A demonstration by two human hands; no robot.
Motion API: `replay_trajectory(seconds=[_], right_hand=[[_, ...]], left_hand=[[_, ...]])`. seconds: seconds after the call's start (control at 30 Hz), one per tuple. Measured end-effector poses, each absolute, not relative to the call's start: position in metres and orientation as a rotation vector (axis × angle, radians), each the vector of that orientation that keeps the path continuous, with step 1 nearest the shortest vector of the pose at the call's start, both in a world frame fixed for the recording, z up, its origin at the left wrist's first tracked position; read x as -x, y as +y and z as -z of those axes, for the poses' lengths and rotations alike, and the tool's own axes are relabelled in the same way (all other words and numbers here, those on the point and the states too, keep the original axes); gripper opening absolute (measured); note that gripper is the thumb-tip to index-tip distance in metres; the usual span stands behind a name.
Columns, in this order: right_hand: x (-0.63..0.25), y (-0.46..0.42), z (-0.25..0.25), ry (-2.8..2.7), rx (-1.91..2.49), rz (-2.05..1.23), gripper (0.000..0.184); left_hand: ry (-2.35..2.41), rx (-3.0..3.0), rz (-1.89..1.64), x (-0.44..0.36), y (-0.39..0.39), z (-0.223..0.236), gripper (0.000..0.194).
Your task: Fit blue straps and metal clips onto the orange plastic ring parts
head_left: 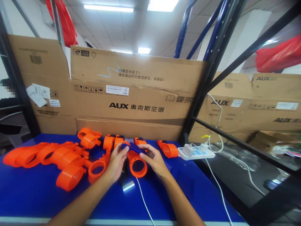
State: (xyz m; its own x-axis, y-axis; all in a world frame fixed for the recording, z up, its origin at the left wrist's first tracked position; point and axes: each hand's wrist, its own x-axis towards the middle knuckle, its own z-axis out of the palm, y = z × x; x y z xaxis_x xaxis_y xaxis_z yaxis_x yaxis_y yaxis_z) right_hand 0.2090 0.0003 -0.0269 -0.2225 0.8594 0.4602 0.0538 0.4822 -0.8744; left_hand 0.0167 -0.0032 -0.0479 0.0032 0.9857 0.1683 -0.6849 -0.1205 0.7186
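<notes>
Both hands are raised over the blue table, around an orange ring-shaped plastic part [134,157] whose round opening faces me. At its top is a dark blue, box-like piece [136,148]. My left hand [118,159] is closed, thumb and fingers pinching the left end of this part near its blue tip. My right hand [153,157] is closed on the dark blue piece from the right, thumb along its near side. Whether the blue piece is fixed to the ring cannot be made out. A white cable [143,197] runs from below the ring toward the front edge.
Several similar orange ring parts [70,175] lie on the left of the blue table [30,194]. Another orange part [170,151] lies right, beside a white power strip [196,152] with plugs and cables. Cardboard [131,122] stands behind, next to a black rack post [199,78].
</notes>
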Motion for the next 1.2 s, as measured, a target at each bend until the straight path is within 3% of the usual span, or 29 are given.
replay_trajectory(seconds=[0.2,0.43,0.57,0.8,1.2], right_hand=[[-0.206,-0.004,0.024,-1.66,0.773,-0.98,0.043],[-0.204,-0.013,0.021,-1.713,0.729,-1.079,0.05],[-0.205,-0.016,0.021,-1.838,0.781,-0.765,0.054],[-0.21,-0.014,0.025,-2.117,0.828,-0.007,0.063],[-0.21,-0.011,0.032,-2.118,0.827,0.178,0.067]], left_hand=[[0.505,-0.763,-1.542,-0.015,-0.002,0.049,0.034],[0.435,-0.825,-1.531,-0.017,-0.011,0.04,0.056],[0.473,-0.908,-1.6,-0.016,-0.015,0.041,0.059],[0.729,-1.128,-1.775,-0.011,-0.013,0.035,0.044],[0.72,-1.117,-1.8,-0.012,-0.018,0.029,0.038]])
